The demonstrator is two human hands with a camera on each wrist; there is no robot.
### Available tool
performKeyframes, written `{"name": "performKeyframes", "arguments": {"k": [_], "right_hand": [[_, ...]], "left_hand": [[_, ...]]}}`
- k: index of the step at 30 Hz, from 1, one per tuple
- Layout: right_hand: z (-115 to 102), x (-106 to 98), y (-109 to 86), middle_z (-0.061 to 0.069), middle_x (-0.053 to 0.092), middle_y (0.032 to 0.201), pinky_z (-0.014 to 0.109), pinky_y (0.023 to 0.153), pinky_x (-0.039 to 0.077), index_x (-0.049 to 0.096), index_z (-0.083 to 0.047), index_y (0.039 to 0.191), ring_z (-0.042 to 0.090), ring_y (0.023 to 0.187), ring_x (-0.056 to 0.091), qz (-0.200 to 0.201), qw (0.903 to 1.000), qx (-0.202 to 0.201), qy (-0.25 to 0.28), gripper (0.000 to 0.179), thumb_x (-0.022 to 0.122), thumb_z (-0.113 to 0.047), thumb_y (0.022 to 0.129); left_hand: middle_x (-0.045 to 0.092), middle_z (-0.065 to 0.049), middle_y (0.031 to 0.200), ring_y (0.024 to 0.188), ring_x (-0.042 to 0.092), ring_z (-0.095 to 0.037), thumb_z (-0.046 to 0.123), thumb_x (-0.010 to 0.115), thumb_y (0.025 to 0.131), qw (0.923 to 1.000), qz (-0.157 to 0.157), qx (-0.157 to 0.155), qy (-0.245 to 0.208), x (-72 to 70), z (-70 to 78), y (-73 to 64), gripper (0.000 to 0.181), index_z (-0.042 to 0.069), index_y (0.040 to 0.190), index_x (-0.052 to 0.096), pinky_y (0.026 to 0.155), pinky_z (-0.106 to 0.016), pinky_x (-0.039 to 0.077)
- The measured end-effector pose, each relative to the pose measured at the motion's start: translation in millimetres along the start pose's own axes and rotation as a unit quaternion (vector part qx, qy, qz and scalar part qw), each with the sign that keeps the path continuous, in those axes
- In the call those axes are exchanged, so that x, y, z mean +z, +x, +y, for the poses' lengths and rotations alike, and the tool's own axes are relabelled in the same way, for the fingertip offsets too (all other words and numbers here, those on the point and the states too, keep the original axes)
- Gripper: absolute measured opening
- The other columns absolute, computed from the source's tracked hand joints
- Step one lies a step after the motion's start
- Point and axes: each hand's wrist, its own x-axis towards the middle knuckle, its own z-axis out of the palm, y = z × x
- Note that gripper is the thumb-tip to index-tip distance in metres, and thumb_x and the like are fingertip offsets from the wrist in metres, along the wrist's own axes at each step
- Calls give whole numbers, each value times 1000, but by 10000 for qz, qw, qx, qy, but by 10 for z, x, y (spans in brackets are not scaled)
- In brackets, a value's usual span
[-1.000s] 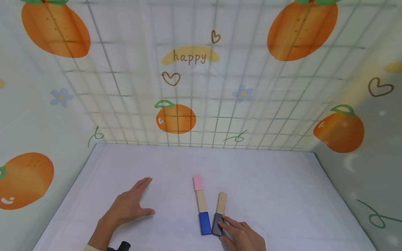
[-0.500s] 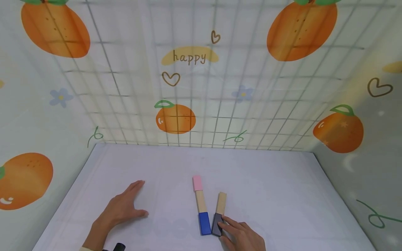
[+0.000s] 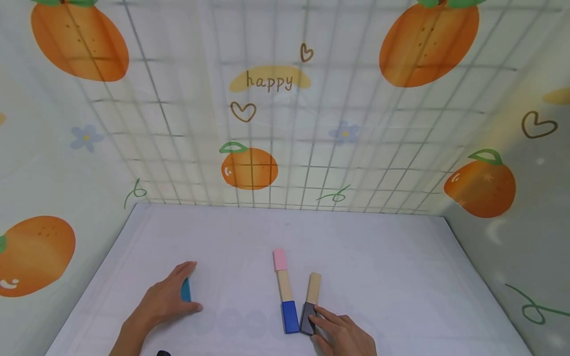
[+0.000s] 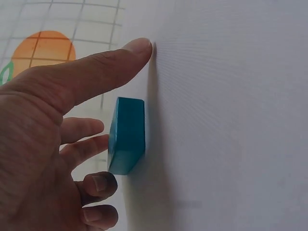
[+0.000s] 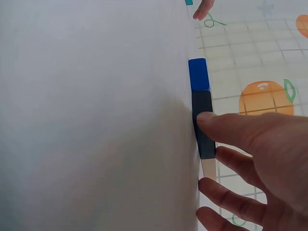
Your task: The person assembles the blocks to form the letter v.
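My left hand is spread around a teal block on the table's left. In the left wrist view the thumb is apart from that block, and the fingers lie behind it. My right hand holds a dark grey block with thumb and fingertips; the right wrist view shows the thumb on its face. Beyond the grey block lies a natural wood block. Left of these, a blue block, another wood block and a pink block form a line.
A white table carries the blocks. Behind it hangs a cloth backdrop printed with oranges and grid lines, with patterned side walls. The blue and grey blocks come close at their near ends.
My left hand has shifted left and slightly nearer, and the teal block now shows between its thumb and fingers. The right hand and the lined-up blocks have stayed put.
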Motion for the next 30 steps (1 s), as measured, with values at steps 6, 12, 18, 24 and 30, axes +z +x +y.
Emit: {"name": "performKeyframes", "arguments": {"k": [6, 12, 18, 24, 30], "right_hand": [[9, 8, -6, -9, 67, 131, 19, 54, 45, 77, -27, 117, 18, 98, 68, 31, 10000, -23, 44, 39, 84, -36, 80], [18, 16, -14, -9, 68, 130, 18, 53, 45, 77, -27, 117, 18, 97, 68, 181, 9998, -79, 56, 40, 85, -36, 79], [7, 5, -16, -9, 68, 129, 18, 52, 43, 78, -27, 117, 18, 95, 68, 181, 9998, -60, 78, 39, 85, -35, 79], [9, 1, -14, -9, 68, 130, 18, 53, 44, 77, -27, 117, 19, 96, 68, 117, 9999, -45, 107, 39, 84, -36, 79], [13, 13, -9, -9, 68, 129, 18, 53, 44, 78, -26, 117, 17, 95, 68, 127, 9999, -49, 60, 39, 85, -35, 79]], "left_hand": [[38, -12, 157, 116, 59, -34, 60, 85, 70, 10000, 19, 12, 49, 1, -35, -44, 109, 10, 155, 39, 86, -58, 52], [40, -12, 155, 109, 61, -31, 60, 85, 70, 9999, 79, -59, 41, 14, -78, -84, 107, 10, 153, 41, 83, -57, 52], [42, -15, 153, 111, 59, -33, 60, 84, 71, 9998, 78, -193, 53, 35, -123, -91, 104, 10, 152, 43, 87, -59, 51], [48, -15, 147, 110, 59, -33, 55, 85, 72, 9996, 247, -109, 21, 16, -114, -109, 96, 8, 147, 49, 84, -59, 52], [54, -11, 139, 108, 60, -30, 42, 86, 77, 9986, 527, 87, -53, 25, -105, -122, 79, 8, 141, 57, 82, -53, 54]]}}
